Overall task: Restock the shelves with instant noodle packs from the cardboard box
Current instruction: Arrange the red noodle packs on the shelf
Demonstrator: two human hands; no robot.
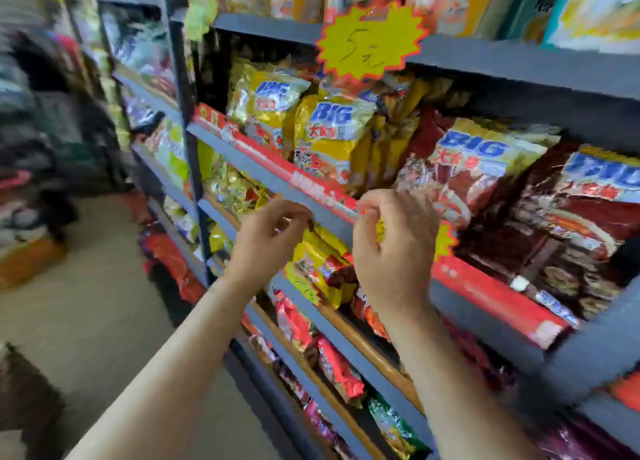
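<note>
A head-worn camera looks down and right along a grey metal shelf unit (277, 179) crowded with instant noodle packs.

Two bare hands reach to the front rail of the middle shelf, at the centre of the frame. The left hand (268, 240) has its fingers curled toward the thumb in a narrow grip; whether it holds anything is too blurred to tell. The right hand (394, 248), just to its right, curls its fingers around the edge of a small yellow tag (445, 240) with a red jagged border, fixed at the rail's red strip (485, 293).

On the middle shelf, four packs show the word BIG. Two are yellow packs (330, 137), upright, left of centre. Two are red packs (474, 169), leaning, at the right. More packs stand behind them, too blurred to count.

A larger yellow starburst tag (370, 40) with handwritten marks hangs from the shelf above, at upper centre.

Below the hands, a lower shelf holds yellow and red packs (322, 269) lying against a wooden rail. Further down, red packs and one green pack (394, 428) sit at the bottom centre.

The floor (86, 286) fills the lower left. The far left is blurred. The cardboard box cannot be picked out.
</note>
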